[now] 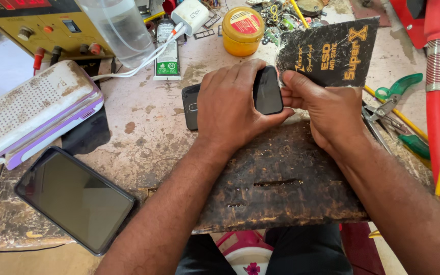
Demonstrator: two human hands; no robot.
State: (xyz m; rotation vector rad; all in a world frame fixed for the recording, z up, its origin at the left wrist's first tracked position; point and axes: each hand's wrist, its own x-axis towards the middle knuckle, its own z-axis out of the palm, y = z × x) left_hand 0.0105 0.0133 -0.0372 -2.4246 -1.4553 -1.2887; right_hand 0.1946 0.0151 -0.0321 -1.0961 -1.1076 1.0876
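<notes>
at lower left a large dark phone (75, 198) lies face up on the counter (148, 132). at centre, the left hand (230, 109) and right hand (322, 109) pinch a small black phone (267, 90) from both sides, its long axis near upright in the frame, top end pointing away. the left hand hides most of a second dark device (190, 104). behind, a black card (332, 51) stands, then a yellow jar (243, 30).

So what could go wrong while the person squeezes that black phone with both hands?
1. The left hand and right hand hold the black phone up on its edge; a slip might drop it onto the worn mat.
2. The other phone lies close to the table's front edge and looks easy for an elbow to nudge off.
3. The white cable trails nearby and might snag a hand.
</notes>
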